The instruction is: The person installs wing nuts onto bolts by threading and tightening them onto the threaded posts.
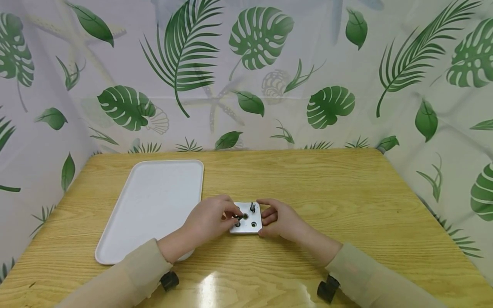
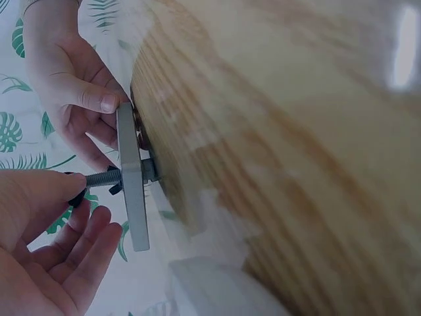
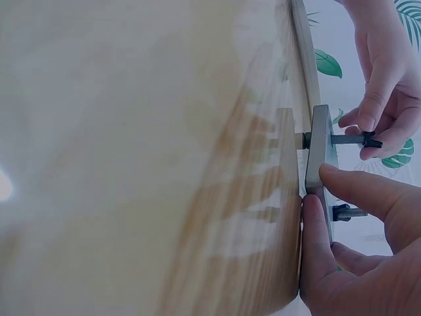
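Note:
A flat silver metal plate (image 1: 245, 229) with several holes stands slightly off the wooden table, bolt heads showing beneath it in the left wrist view. My left hand (image 1: 209, 218) pinches a black wing nut (image 3: 371, 139) at the upper end of a threaded bolt (image 3: 347, 139) on the plate's left side. A second bolt (image 1: 252, 207) rises at the back right corner, its dark wing nut (image 3: 341, 212) sitting down close to the plate. My right hand (image 1: 283, 219) grips the plate's right edge, thumb on one face and fingers at the other.
A white rectangular tray (image 1: 158, 205) lies on the left of the wooden table (image 1: 308, 179), partly behind my left forearm. A leaf-patterned cloth (image 1: 285, 115) hangs around the back and sides of the table.

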A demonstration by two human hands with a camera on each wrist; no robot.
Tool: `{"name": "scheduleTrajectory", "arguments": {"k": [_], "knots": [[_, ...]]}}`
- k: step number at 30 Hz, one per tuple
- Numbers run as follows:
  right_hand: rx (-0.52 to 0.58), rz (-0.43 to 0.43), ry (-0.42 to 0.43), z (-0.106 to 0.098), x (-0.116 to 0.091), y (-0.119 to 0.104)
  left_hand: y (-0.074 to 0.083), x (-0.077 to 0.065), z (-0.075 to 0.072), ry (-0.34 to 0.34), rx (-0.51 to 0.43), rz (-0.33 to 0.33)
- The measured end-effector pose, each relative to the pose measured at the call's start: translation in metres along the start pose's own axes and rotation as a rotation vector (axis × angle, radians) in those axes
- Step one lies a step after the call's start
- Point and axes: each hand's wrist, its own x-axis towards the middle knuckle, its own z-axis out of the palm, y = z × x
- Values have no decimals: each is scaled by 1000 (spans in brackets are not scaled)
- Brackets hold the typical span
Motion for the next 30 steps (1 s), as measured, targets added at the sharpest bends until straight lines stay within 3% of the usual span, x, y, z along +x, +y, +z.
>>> {"name": "scheduleTrajectory", "arguments": {"k": [13, 30], "knots": [[2, -10, -6, 0, 0, 0, 0, 0, -1, -19, 60, 42], [1, -10, -3, 1, 1, -1, -3, -2, -1, -19, 17, 67]]}}
